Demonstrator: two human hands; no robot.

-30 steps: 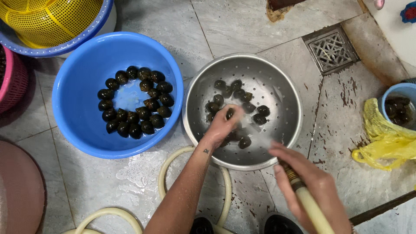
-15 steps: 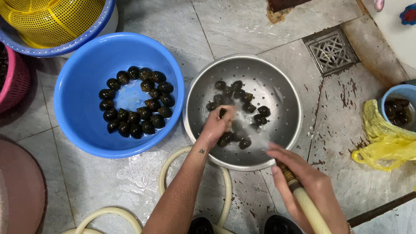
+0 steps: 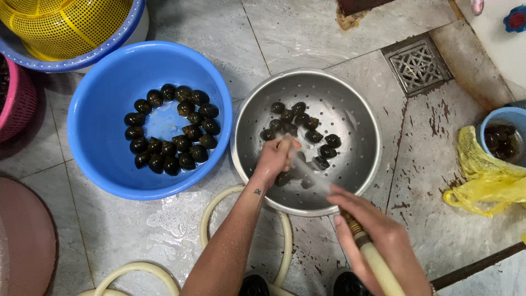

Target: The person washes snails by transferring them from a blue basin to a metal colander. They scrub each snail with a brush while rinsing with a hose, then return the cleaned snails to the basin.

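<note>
The left hand (image 3: 276, 156) reaches down into a perforated steel colander (image 3: 359, 118) on the wet tiled floor, its fingers curled together around something small and dark; whether that is one of the snails cannot be told, as the fingers hide it. More dark snails (image 3: 304, 126) lie loose in the colander, mostly just beyond the hand on its far side, with a few right beside it and one near the knuckles. The right hand (image 3: 378, 235), nearer and to the right, is clamped on the brass-tipped end of a pale hose (image 3: 378, 263), from which a stream of water (image 3: 309, 170) runs up and left to the left hand. The hose loops on the floor near the colander's near rim.

Just left of the colander, almost touching it, stands a blue basin (image 3: 104, 93) holding a cluster of snails in a little water. A yellow basket (image 3: 60, 24) sits at far left, a floor drain (image 3: 417, 64) at far right, and a yellow plastic bag (image 3: 482, 175) lies right of the colander.
</note>
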